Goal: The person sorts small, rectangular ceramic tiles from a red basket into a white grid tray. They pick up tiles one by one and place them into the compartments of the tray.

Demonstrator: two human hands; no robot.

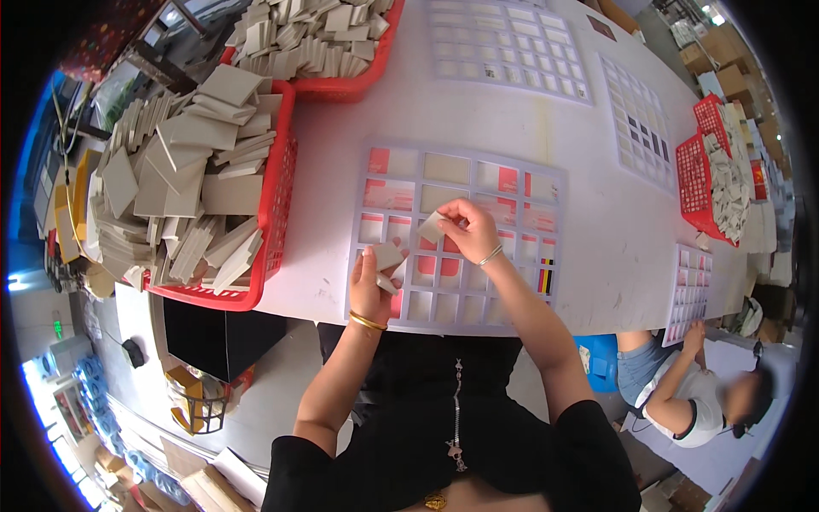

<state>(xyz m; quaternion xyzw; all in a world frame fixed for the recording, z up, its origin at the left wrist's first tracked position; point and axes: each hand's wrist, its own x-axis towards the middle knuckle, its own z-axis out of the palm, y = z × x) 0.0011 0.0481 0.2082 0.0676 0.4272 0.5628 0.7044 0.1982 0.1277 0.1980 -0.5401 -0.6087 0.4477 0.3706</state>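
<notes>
Pale tiles (389, 255), partly hidden by hands (368, 290) (474, 233), count unclear

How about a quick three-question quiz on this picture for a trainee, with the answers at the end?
1. Multiple choice: what does the right hand hold? A) a marker; B) a pale tile; C) scissors.
2. True or false: the left hand is empty.
3. Fill in: the heaped red basket nearest the divided tray stands to the tray's ____.

Key: 1. B. 2. False; it holds pale tiles. 3. Left.
</notes>
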